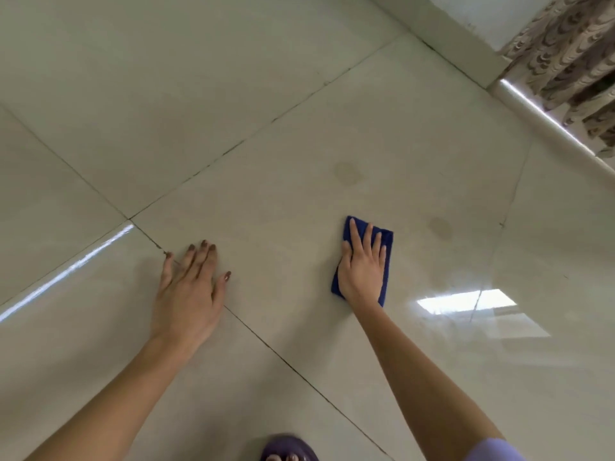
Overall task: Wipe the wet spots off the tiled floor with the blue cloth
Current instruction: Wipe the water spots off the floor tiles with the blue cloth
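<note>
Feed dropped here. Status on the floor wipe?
Right hand flat on cloth. Left hand flat on floor. Two spots ahead, unwiped. Nothing blocks them.

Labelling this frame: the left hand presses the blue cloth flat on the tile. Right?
No: the head view shows the right hand pressing the cloth flat on the tile; the left hand lies flat on bare tile.

No writing, label, brand, number or sign can be read anywhere in this view. The blue cloth (pixel 388 236) under the right hand (pixel 362 271) is plain. The tiled floor (pixel 233 94) bears only grout lines and glare, and the curtain (pixel 565 54) at the far right shows a scalloped pattern, not letters.
</note>
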